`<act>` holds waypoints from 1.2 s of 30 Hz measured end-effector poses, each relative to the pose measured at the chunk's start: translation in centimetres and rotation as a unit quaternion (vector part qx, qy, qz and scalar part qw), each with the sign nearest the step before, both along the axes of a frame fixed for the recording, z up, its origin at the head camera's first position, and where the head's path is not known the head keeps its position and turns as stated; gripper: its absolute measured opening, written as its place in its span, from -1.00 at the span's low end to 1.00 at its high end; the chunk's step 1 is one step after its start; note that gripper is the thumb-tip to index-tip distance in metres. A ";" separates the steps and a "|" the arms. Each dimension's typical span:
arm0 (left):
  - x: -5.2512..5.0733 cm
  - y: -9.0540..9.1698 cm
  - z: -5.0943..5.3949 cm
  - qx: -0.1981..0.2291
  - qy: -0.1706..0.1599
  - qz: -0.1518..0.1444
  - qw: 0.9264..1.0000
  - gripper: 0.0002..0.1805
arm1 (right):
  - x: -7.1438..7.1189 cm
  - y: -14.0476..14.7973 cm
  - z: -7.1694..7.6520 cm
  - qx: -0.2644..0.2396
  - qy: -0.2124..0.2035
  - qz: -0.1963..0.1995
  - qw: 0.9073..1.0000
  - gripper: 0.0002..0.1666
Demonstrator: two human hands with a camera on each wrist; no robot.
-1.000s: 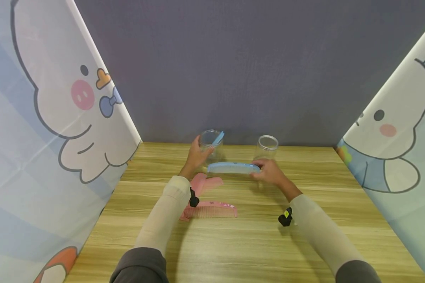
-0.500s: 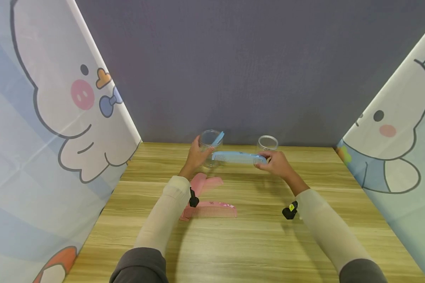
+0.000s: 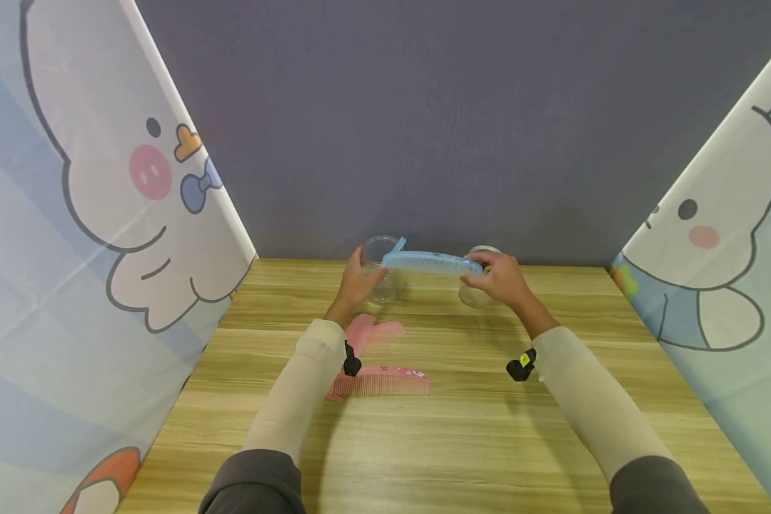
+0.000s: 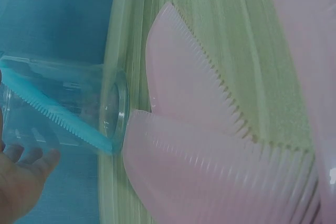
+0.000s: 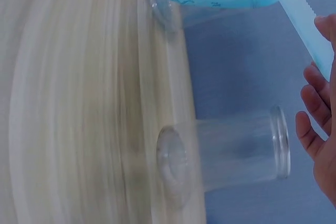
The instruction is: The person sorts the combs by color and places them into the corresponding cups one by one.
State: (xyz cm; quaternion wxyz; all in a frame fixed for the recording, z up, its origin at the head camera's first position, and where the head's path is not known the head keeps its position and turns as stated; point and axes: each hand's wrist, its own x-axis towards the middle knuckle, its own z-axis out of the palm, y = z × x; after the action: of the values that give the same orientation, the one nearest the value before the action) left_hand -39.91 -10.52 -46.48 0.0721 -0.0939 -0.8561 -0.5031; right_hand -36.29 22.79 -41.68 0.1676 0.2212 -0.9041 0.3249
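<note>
The blue comb (image 3: 430,263) is long and pale, with a gently arched back and fine teeth turned toward the person. The right hand (image 3: 504,278) pinches one end between thumb and fingers; the other end reaches the mouth of the left jar (image 3: 385,289), though I cannot tell if they touch. The left hand (image 3: 356,283) grips that jar, fingers curled round it. Inside it leans a second blue comb (image 4: 58,113). Right of the left jar stands another see-through jar (image 5: 236,150); nearer the person than the left jar lie pink combs (image 3: 380,382).
</note>
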 end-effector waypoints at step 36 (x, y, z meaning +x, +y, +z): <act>0.1 0.0 -0.1 0.010 0.010 0.004 1.000 0.02 | -1.7 -3.3 3.7 0.025 0.006 -0.025 0.999 -0.42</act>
State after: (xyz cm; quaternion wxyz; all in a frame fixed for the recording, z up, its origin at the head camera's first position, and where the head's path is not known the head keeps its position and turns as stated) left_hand -39.79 -10.56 -46.59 0.0840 -0.0949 -0.8504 -0.5106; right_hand -38.04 19.46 -37.95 0.1755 0.2042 -0.9164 0.2962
